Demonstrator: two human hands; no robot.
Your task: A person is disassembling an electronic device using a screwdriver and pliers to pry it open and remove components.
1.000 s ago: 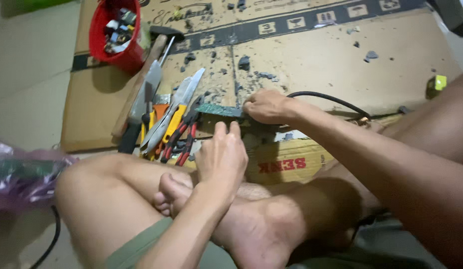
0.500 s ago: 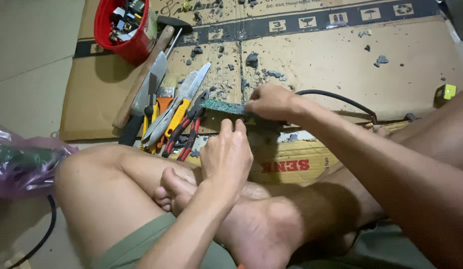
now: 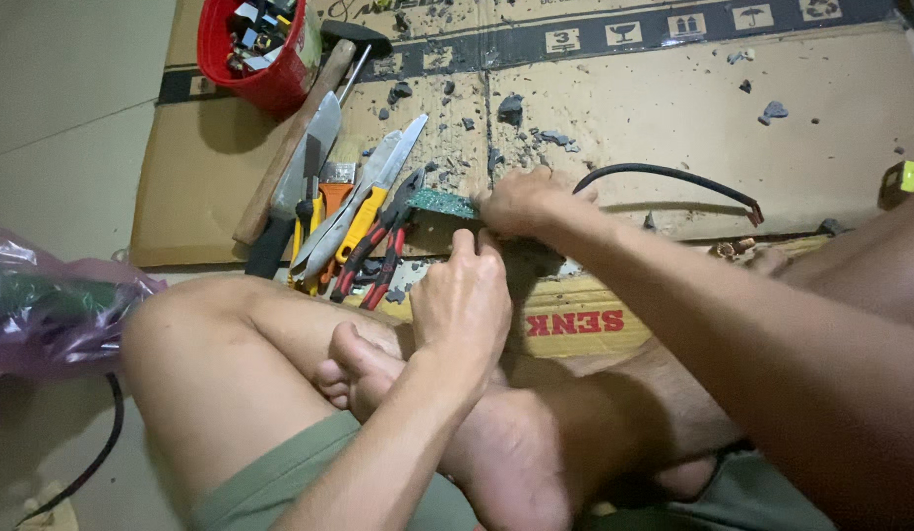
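Meanwhile, both hands remain on the green circuit board [image 3: 445, 204]: right hand [image 3: 524, 202] gripping it, left hand [image 3: 464, 300] fingers closed beside; position unchanged.

Both hands meet over a green circuit board [image 3: 442, 204]: the right hand [image 3: 524, 202] grips its end, the left hand [image 3: 464, 300] seems to pinch something below it. Beside lie red-handled pliers [image 3: 378, 251] on flattened cardboard [image 3: 673, 128].

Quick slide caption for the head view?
Seated person's hands, left and right, grip a green circuit board beside hand tools on cardboard.
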